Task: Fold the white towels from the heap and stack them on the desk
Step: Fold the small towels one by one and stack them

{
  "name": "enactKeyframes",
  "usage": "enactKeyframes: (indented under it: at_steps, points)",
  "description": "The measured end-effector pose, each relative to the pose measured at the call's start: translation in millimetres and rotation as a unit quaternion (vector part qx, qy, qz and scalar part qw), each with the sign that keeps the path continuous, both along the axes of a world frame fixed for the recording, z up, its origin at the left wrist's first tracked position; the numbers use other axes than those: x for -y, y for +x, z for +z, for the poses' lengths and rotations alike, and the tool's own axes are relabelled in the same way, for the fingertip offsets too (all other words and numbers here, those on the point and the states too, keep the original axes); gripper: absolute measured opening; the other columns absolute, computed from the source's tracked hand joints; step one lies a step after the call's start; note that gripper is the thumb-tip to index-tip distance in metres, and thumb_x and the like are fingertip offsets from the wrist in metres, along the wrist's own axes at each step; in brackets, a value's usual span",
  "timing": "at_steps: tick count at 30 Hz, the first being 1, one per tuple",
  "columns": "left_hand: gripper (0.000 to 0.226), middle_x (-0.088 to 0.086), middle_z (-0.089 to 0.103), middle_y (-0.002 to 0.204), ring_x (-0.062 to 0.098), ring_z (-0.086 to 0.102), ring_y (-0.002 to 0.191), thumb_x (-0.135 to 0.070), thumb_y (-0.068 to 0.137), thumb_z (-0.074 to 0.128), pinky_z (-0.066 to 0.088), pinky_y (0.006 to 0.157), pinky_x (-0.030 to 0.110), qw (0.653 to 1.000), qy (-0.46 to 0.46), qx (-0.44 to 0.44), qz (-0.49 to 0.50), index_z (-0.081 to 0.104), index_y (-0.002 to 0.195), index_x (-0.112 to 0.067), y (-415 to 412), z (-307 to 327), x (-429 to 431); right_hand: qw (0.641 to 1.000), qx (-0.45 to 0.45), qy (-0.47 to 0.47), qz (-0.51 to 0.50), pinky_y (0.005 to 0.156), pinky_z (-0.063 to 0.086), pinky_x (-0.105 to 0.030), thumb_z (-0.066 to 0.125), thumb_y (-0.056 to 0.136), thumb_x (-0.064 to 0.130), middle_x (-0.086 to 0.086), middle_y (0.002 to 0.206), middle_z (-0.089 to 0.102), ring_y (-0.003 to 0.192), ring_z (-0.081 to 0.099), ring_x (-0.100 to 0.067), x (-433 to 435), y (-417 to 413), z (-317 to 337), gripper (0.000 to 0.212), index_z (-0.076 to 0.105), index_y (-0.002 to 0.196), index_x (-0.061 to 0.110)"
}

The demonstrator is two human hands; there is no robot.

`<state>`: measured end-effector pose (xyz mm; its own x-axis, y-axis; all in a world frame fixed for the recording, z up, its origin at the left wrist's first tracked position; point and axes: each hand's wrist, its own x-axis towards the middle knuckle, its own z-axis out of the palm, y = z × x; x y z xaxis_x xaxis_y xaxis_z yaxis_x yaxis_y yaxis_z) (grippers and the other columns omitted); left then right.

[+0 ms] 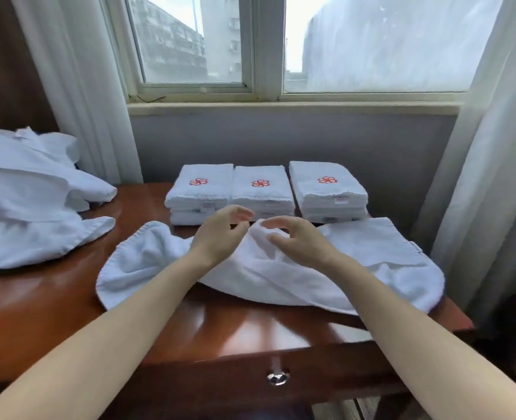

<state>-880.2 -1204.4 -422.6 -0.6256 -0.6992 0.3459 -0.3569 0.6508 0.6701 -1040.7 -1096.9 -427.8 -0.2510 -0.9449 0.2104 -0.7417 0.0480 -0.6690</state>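
Pale daylight from a window (pixel 190 40) framed by white curtains (pixel 78 71) fell on a glossy reddish-brown tabletop (pixel 53 298), where three stacks of folded towels (pixel 261 189), each topped with a red flower emblem, stood side by side along the far edge below the sill. In front of them an unfolded white towel (pixel 281 277) lay spread across the tabletop, its right end near the right-hand stack and its middle drawn up into a soft ridge. Both bare hands met over that ridge: the left hand (pixel 220 237) had its fingers curled beside the peak, though motion blur made it impossible to tell whether it pinched the cloth, while the right hand (pixel 299 241) arched loosely over the fabric, fingers and thumb apart and released. A rumpled heap of white towels (pixel 23 192) sat at the left end of the tabletop. A round metal drawer knob (pixel 278 378) showed on the front below.
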Motion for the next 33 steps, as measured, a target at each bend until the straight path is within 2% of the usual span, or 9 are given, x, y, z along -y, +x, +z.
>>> enactKeyframes:
  at_steps: [10, 13, 15, 17, 20, 24, 26, 29, 33]
  points:
    - [0.028, -0.011, 0.065, 0.113, 0.008, 0.061, 0.105, -0.027, 0.088, 0.062, 0.053, 0.091, 0.035, 0.978, 0.044, 0.069, 0.19, 0.062, 0.116, -0.031, 159.1, -0.4, 57.6, 0.99, -0.027, 0.093, 0.101, 0.096, 0.05, -0.035, 0.061, 0.091, 0.033, -0.001, 0.13, 0.064, 0.116, 0.06, -0.017, 108.8, 116.2, 16.9, 0.041, 0.063, 0.129, 0.02]
    - [0.04, -0.009, 0.064, 0.114, 0.007, 0.061, 0.099, -0.029, 0.082, 0.069, 0.051, 0.092, 0.032, 0.966, 0.081, 0.107, 0.219, 0.059, 0.121, -0.028, 187.7, -7.7, 65.0, 0.988, -0.03, 0.114, 0.1, 0.078, 0.052, -0.031, 0.063, 0.088, 0.036, 0.0, 0.119, 0.067, 0.098, 0.064, -0.016, 127.6, 134.4, 13.7, 0.037, 0.065, 0.122, 0.02]
    - [0.046, -0.009, 0.06, 0.111, 0.007, 0.061, 0.096, -0.033, 0.077, 0.074, 0.051, 0.086, 0.028, 0.959, 0.112, 0.134, 0.225, 0.056, 0.119, -0.028, 197.6, -13.9, 68.7, 0.986, -0.036, 0.134, 0.095, 0.06, 0.043, -0.027, 0.067, 0.083, 0.04, 0.006, 0.095, 0.064, 0.078, 0.06, -0.013, 138.2, 140.7, 11.0, 0.023, 0.063, 0.099, 0.024]
    - [0.046, -0.009, 0.058, 0.101, 0.006, 0.059, 0.088, -0.037, 0.071, 0.077, 0.045, 0.073, 0.022, 0.948, 0.15, 0.166, 0.225, 0.053, 0.11, -0.03, 202.9, -19.6, 72.2, 0.983, -0.037, 0.159, 0.088, 0.055, 0.035, -0.027, 0.07, 0.076, 0.042, 0.007, 0.073, 0.053, 0.063, 0.052, -0.013, 145.6, 144.1, 9.3, 0.026, 0.052, 0.078, 0.024]
    - [0.028, -0.006, 0.048, 0.064, 0.012, 0.042, 0.054, -0.039, 0.069, 0.075, 0.03, 0.051, 0.025, 0.931, 0.197, 0.218, 0.214, 0.054, 0.076, -0.023, 207.3, -24.5, 77.3, 0.982, -0.041, 0.168, 0.081, 0.054, 0.035, -0.027, 0.071, 0.068, 0.039, 0.005, 0.067, 0.054, 0.059, 0.052, -0.014, 151.4, 144.0, 7.0, 0.027, 0.052, 0.076, 0.021]
    - [0.023, -0.002, 0.049, 0.052, 0.015, 0.043, 0.048, -0.023, 0.073, 0.07, 0.032, 0.048, 0.024, 0.927, 0.212, 0.229, 0.207, 0.054, 0.058, -0.018, 210.0, -24.3, 85.3, 0.985, -0.042, 0.134, 0.097, 0.055, 0.035, -0.029, 0.068, 0.065, 0.028, 0.007, 0.063, 0.05, 0.057, 0.048, -0.013, 150.4, 144.6, 6.0, 0.019, 0.051, 0.067, 0.021]
    - [0.008, 0.0, 0.067, 0.06, 0.012, 0.058, 0.048, -0.016, 0.083, 0.064, 0.041, 0.048, 0.021, 0.933, 0.243, 0.153, 0.217, 0.065, 0.075, -0.015, 208.3, -17.9, 88.9, 0.992, -0.029, 0.086, 0.085, 0.056, 0.038, -0.03, 0.069, 0.066, 0.027, 0.009, 0.064, 0.052, 0.059, 0.051, -0.011, 148.3, 143.8, 12.3, 0.017, 0.052, 0.065, 0.025]
    - [0.009, 0.012, 0.075, 0.09, 0.015, 0.072, 0.067, -0.006, 0.096, 0.055, 0.054, 0.05, 0.022, 0.915, 0.327, -0.076, 0.226, 0.063, 0.099, -0.007, 201.5, -1.9, 97.7, 0.997, 0.045, 0.013, 0.065, 0.069, 0.051, -0.032, 0.071, 0.071, 0.022, 0.005, 0.081, 0.065, 0.077, 0.063, -0.015, 143.1, 140.8, 34.7, 0.019, 0.067, 0.089, 0.024]
    - [0.013, 0.009, 0.071, 0.091, 0.016, 0.072, 0.075, -0.01, 0.099, 0.05, 0.058, 0.056, 0.024, 0.862, 0.334, -0.311, 0.221, 0.061, 0.093, -0.01, 189.2, 24.6, 102.1, 0.979, 0.177, -0.06, 0.082, 0.072, 0.051, -0.027, 0.072, 0.066, 0.027, 0.002, 0.092, 0.068, 0.083, 0.064, -0.014, 125.1, 137.8, 75.4, 0.04, 0.068, 0.106, 0.027]
